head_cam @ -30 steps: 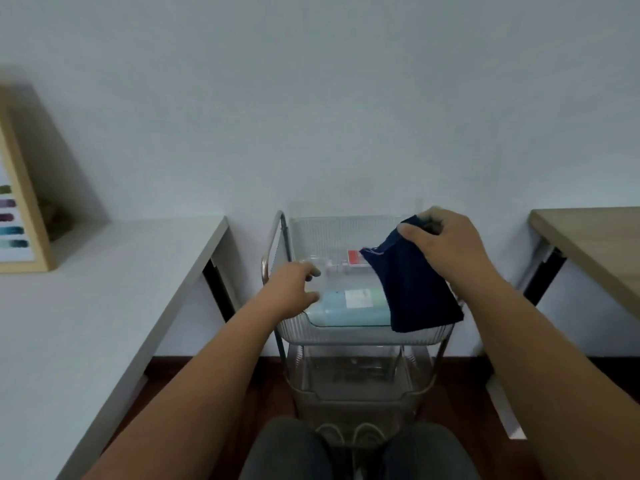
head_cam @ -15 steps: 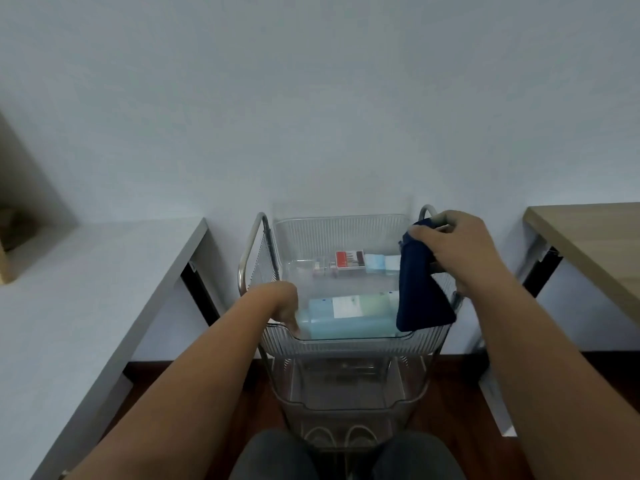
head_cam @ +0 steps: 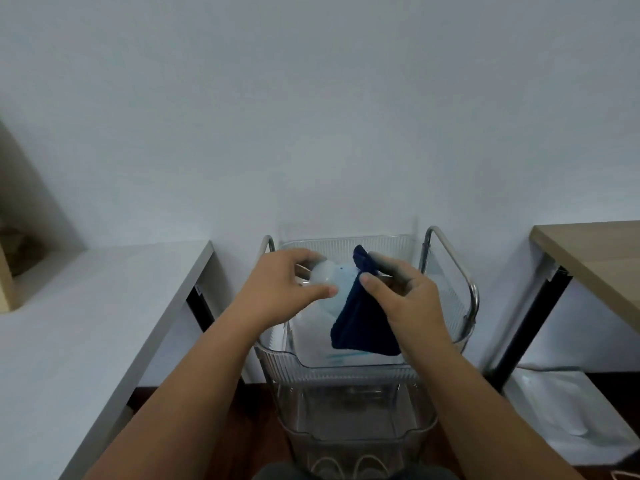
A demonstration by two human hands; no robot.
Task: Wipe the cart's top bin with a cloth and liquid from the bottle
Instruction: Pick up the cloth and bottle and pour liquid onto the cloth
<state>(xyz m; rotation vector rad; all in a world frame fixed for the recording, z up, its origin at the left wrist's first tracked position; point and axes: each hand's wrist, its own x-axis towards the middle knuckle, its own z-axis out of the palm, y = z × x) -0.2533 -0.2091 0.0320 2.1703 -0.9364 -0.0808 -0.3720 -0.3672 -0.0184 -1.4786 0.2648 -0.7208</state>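
Observation:
The cart's top bin [head_cam: 346, 370] is clear ribbed plastic, straight in front of me below my hands. My left hand [head_cam: 277, 289] grips a pale blue translucent bottle [head_cam: 332, 282], lifted above the bin and tilted toward the right. My right hand [head_cam: 405, 296] pinches a dark navy cloth [head_cam: 360, 320] that hangs down over the bin, touching the bottle's right end. That end of the bottle is hidden behind the cloth.
The cart has metal handle rails [head_cam: 460, 271] on both sides and a lower clear bin [head_cam: 356, 420]. A white table [head_cam: 86, 323] stands at left, a wooden table [head_cam: 595, 258] at right. White wall behind. Dark floor below.
My left hand picked the bottle out of the bin and raised it. My right hand brought the cloth leftward against the bottle. The view shifted slightly.

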